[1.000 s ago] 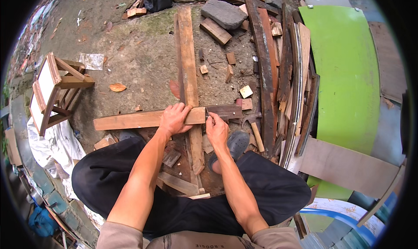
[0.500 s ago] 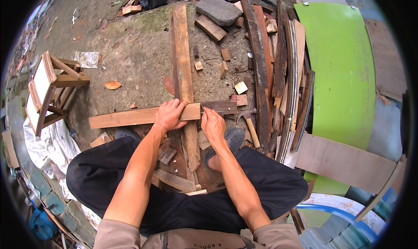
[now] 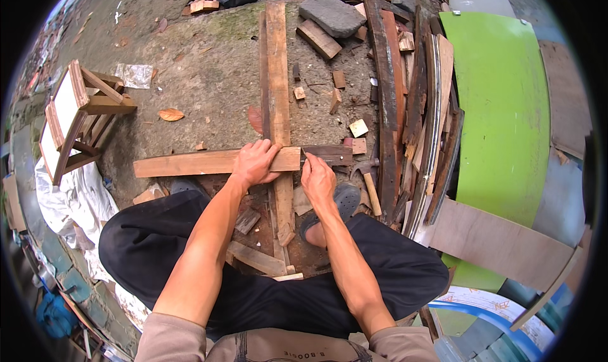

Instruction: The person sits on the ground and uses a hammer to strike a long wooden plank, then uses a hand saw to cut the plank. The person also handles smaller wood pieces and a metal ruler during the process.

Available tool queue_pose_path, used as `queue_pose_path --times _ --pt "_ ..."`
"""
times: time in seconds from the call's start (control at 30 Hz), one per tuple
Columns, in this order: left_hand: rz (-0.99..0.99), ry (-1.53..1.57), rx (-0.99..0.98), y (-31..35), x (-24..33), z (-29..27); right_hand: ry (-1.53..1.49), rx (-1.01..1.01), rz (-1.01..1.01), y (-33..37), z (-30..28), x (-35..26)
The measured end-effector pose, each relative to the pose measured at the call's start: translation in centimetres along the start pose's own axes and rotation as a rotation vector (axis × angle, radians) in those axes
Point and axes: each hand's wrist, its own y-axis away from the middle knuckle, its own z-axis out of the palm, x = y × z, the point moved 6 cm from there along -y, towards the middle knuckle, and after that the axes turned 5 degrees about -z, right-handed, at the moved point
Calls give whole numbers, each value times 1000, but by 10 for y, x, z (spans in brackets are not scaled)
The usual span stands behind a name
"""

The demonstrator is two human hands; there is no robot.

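Note:
A light brown wooden plank (image 3: 183, 164) lies crosswise over a long wooden board (image 3: 277, 77) that stretches away from me along the ground. My left hand (image 3: 254, 161) is closed over the plank near its right end, fingers wrapped on the far edge. Just beyond that end, my right hand (image 3: 318, 179) is pinched, its fingertips close to the cut edge. A thin, dark pointed thing seems to stick out of the pinch, too small to identify. Behind the fingertips lies a darker piece of wood (image 3: 332, 155).
A hammer (image 3: 370, 188) lies right of my right foot. Small wood offcuts (image 3: 299, 93) and a grey stone block (image 3: 332, 15) are farther off. Old timber strips (image 3: 386, 89) are piled beside a green panel (image 3: 500, 102). A small wooden stool (image 3: 79, 118) lies at left.
The whole scene has shifted slightly rightward in the picture as the view moved. Both hands keep nearly the same places on and beside the plank's right end.

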Motion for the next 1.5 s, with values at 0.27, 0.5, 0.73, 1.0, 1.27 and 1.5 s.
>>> queue_pose_path --times 0.27,0.5,0.73,1.0,1.27,1.5 --pt "7 -7 13 -1 0 1 4 -16 -4 0 0 2" --pt "-7 -11 12 -1 -2 6 80 -115 -21 -7 -2 -4" --pt "5 -19 9 -1 0 3 128 -38 -217 2 -1 -10" --pt "12 -20 -3 -1 0 4 199 -233 -215 30 8 -1" --pt "6 -26 -7 2 2 5 141 -380 -54 88 19 38" --pt "26 -41 31 -2 3 -1 163 -95 -99 8 -18 -3"
